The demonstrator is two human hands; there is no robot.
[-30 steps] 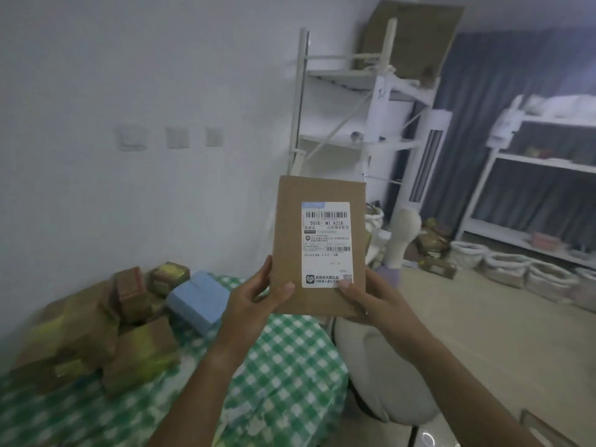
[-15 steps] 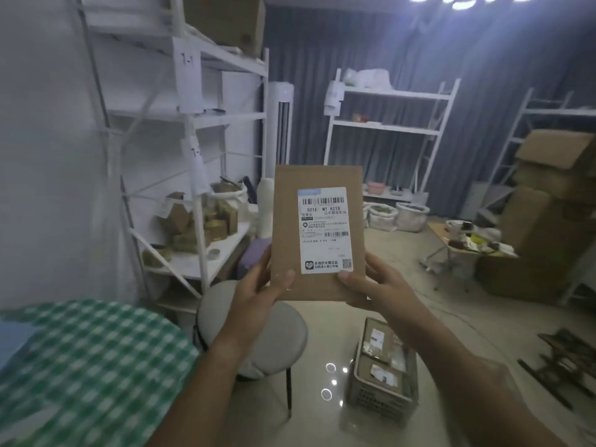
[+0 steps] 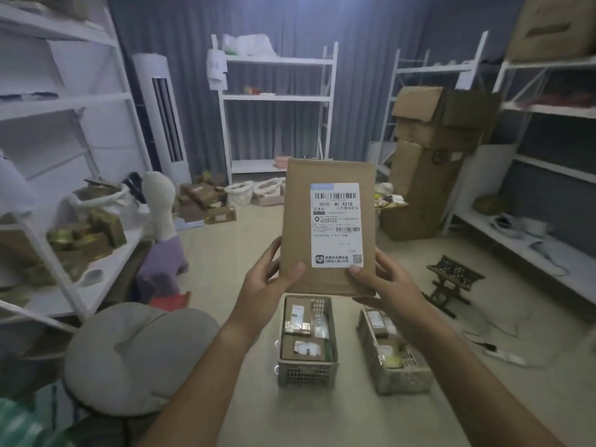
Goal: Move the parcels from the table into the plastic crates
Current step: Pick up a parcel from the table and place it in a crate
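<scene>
Flat brown parcel (image 3: 329,225) is held upright at chest height, white shipping label (image 3: 337,224) facing the camera, prob. so the person can read the code before sorting. Left hand (image 3: 266,280) grips the lower left edge, thumb curled over the front, fingers behind. Right hand (image 3: 385,283) does the same on the lower right corner, thumb tip just under the label. Both hands are closed around the parcel; two-hand hold keeps the thin pkg flat and steady.

Directly below on the floor sit two plastic crates. Left crate (image 3: 308,371) already holds several labelled parcels lying flat; right crate (image 3: 392,379) also has a few items, partly hidden behind the right forearm. Parcel is above the crates, not touching either, so the drop isn't done yet. Which crate it belongs in can't be told from here.

Round grey stool (image 3: 138,356) stands near the left crate. Green checked tablecloth (image 3: 19,424) shows at bottom-left corner. White shelving (image 3: 64,101) w/ more boxes lines the left; cardboard cartons (image 3: 432,162) stacked farther back right.
</scene>
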